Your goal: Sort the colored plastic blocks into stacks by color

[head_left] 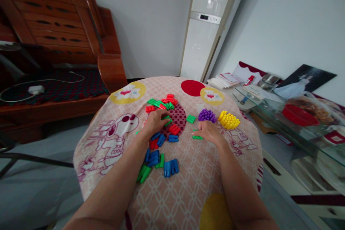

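Observation:
My left hand (155, 122) is at the edge of a loose spread of coloured plastic pieces, its fingers closed round a green piece (168, 120). Each piece looks like short tubes joined side by side. Just below that hand lie a red piece (174, 129) and a blue piece (173, 138). My right hand (208, 132) rests low on the cloth, fingers curled onto another green piece (197, 136) that they partly cover. A separate green piece (191, 119) lies between the hands. Right behind my right hand stands a purple cluster (207, 115), with a yellow cluster (228, 120) beside it.
A patterned cloth covers the round table (183, 194). More blue pieces (171, 168) and green pieces (143, 173) lie nearer me. On the right, a glass shelf (296, 133) carries a red bowl (300, 115) and papers. A wooden bench (54, 36) stands at left.

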`<action>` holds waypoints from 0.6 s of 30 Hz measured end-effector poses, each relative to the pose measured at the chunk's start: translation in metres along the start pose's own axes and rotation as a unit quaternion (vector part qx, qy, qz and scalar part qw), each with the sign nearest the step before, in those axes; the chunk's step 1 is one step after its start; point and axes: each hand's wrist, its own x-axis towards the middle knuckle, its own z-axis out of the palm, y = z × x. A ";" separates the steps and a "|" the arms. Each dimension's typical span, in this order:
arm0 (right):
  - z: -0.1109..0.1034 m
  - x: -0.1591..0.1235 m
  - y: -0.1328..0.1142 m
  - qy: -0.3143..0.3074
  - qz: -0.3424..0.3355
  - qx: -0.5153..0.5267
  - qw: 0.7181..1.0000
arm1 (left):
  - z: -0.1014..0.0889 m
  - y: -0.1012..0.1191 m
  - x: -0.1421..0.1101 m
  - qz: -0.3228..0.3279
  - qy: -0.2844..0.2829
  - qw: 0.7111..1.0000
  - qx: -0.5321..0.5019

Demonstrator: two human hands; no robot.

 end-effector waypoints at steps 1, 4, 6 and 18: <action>0.001 0.001 0.001 0.006 -0.008 0.009 1.000 | 0.000 -0.002 0.000 -0.009 0.015 1.000 -0.022; 0.003 0.003 0.003 0.012 -0.032 0.034 0.999 | 0.000 -0.008 0.002 -0.034 0.037 0.995 -0.088; 0.002 0.002 0.004 -0.009 -0.042 0.052 0.998 | 0.001 -0.010 0.003 -0.042 0.040 0.992 -0.114; 0.004 0.001 0.023 0.043 -0.039 0.281 0.958 | 0.002 -0.014 0.007 -0.042 0.015 0.996 -0.081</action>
